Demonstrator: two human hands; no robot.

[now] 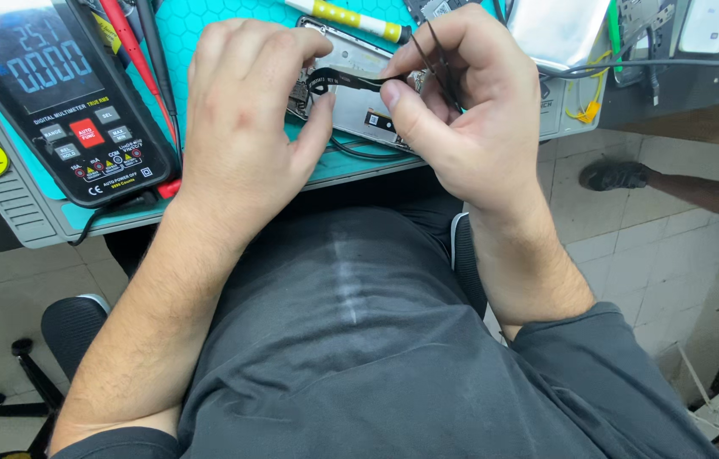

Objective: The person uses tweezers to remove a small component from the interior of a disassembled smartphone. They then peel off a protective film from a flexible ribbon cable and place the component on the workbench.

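Black flex cable, thin, curled, pinched by right hand, left hand steadying opened phone

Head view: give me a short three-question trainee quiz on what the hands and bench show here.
1. True or false: the black digital multimeter lies on the person's left side of the bench.
2. What does the right hand pinch? A) thin black flat flex strip B) yellow-handled tool C) red probe lead
3. Which surface lies under the opened silver phone?

Key:
1. True.
2. A: its grip closes on the thin black flat flex strip, whose far end the left hand touches.
3. The teal honeycomb work mat.
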